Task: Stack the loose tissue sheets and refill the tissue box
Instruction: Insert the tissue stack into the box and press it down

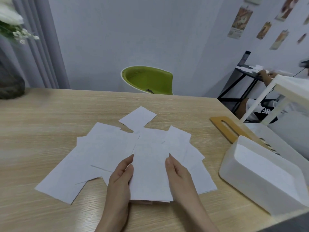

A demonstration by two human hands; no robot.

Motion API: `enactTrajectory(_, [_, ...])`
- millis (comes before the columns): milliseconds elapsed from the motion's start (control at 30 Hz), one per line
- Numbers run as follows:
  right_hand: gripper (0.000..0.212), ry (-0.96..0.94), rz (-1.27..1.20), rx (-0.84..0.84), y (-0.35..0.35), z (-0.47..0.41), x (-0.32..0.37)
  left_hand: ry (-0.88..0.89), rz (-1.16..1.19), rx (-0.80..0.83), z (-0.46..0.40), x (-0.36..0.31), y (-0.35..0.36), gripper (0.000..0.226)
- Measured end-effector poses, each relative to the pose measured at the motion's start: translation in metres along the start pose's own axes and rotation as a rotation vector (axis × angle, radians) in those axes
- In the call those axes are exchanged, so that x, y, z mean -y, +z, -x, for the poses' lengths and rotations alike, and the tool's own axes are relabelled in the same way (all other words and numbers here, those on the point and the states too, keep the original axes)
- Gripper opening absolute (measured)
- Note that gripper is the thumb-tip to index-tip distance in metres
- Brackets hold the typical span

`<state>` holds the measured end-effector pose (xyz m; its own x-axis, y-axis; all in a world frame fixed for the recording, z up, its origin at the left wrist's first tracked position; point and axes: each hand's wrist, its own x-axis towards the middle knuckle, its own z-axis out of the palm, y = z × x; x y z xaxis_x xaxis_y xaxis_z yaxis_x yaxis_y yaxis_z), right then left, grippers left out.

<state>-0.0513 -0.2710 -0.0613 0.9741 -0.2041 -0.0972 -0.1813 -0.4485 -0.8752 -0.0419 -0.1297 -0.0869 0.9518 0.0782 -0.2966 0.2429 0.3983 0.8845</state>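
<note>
Both hands are working at the near edge of the table (41,118) right now. The left hand (119,178) is pinching the left edge of a small stack (150,174) of tissue sheets, thumb lying on top and fingers tucked underneath; the right hand (179,174) is gripping the right edge the same way, so each grip is closed on that stack, holding it just above the table in front of the person.

Under and around the stack, loose sheets (100,148) are lying fanned out across the wood, overlapping each other, and one sheet (138,118) is sitting farther back, touching the spread only at its near corner.

Off to the right, the white box (260,185) is standing open near the table's edge, well apart from the hands, and something white is showing inside it. Its wooden lid (229,129), with a long slot in it, is lying flat on the table just behind the box.

Across the table a green chair (148,80) is facing this way, and a dark vase (10,84) with white flowers is standing at the far left corner
</note>
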Motion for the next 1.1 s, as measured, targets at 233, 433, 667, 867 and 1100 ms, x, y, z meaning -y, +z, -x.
enactTrajectory(233, [0.057,0.067,-0.06,0.085,0.008,0.005,0.003,0.011,0.019,0.078,0.008,-0.006,0.004,0.026])
enactTrajectory(433, [0.061,0.055,-0.103,0.112,0.007,0.008,0.008,0.005,-0.098,0.18,0.012,-0.005,0.002,0.025])
enactTrajectory(667, [0.062,0.046,-0.074,0.113,0.009,0.01,0.006,0.011,-0.156,0.225,0.011,0.0,0.001,0.027])
enactTrajectory(867, [0.067,0.032,-0.042,0.103,0.012,0.012,0.007,0.042,-0.175,0.234,0.013,0.0,0.002,0.026])
enactTrajectory(1100, [0.071,0.038,-0.037,0.08,0.011,0.013,0.005,0.055,-0.146,0.206,0.016,-0.002,0.002,0.024])
